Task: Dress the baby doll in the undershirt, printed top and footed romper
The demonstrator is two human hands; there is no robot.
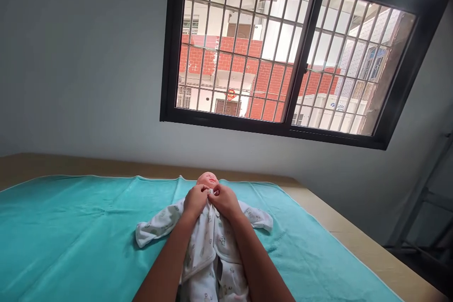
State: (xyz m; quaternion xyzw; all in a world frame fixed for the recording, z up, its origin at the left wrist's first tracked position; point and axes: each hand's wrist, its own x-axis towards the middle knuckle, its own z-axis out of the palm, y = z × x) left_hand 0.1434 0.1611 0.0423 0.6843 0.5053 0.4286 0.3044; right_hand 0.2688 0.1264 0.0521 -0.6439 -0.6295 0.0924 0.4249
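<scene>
A baby doll (208,180) lies on its back on a teal sheet (71,226), head toward the wall. It wears a white printed romper (208,240) with the sleeves spread out to both sides. My left hand (195,199) and my right hand (225,200) meet at the romper's collar, just below the doll's chin. Both hands are closed in a pinch on the front edges of the garment. Lower down, the romper's front hangs partly apart between my forearms.
The sheet covers a wooden platform (357,236) whose bare edge runs along the right and back. A grey wall stands behind it, with a black-framed barred window (283,52). A dark metal frame (424,207) stands at the far right.
</scene>
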